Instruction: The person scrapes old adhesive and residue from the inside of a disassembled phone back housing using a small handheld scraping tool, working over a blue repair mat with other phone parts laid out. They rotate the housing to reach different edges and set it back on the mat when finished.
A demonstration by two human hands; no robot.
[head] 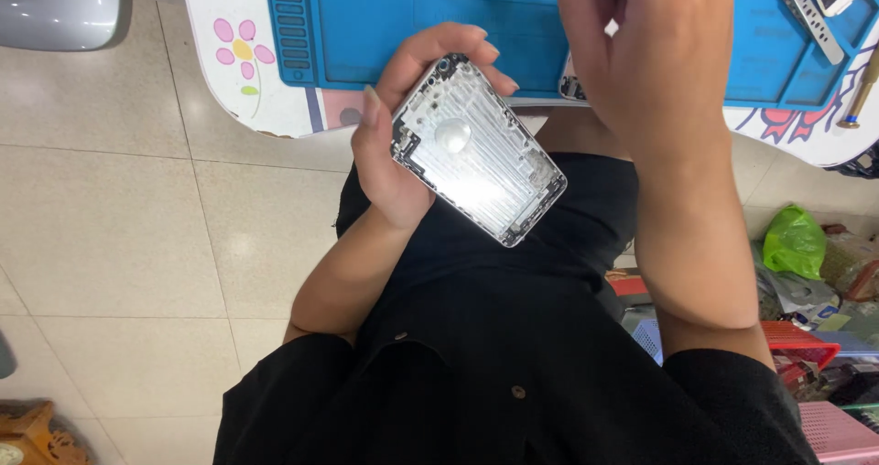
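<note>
A bare metal phone housing (476, 149) is held in the left hand (403, 126), above the lap and just in front of the edge of the bench (275, 108). The housing is gripped along its left long side: the thumb is laid against the near edge, and the fingertips are curled over the top corner and the far edge. Its hollow inner face is turned up toward the camera, and a round cut-out is seen in the upper half. The long axis is set on a diagonal, from the upper left, beside the fingers, down to the lower right, where the free end is left unsupported over the dark clothing.

The right hand (655, 53) is raised to the right of the housing and slightly above it, apart from it. Its back is turned to the camera, with the fingers bent loosely; whether anything small is pinched in them cannot be told, since the fingertips are partly cut off at the top edge. The left hand is thus the only one in contact, and the housing lies to the left of the right hand and below it.

A blue work mat (385, 16) is spread on the bench, with metal parts (810, 7) at its far right. A green bag (795, 241) is seen on the floor at the right.
</note>
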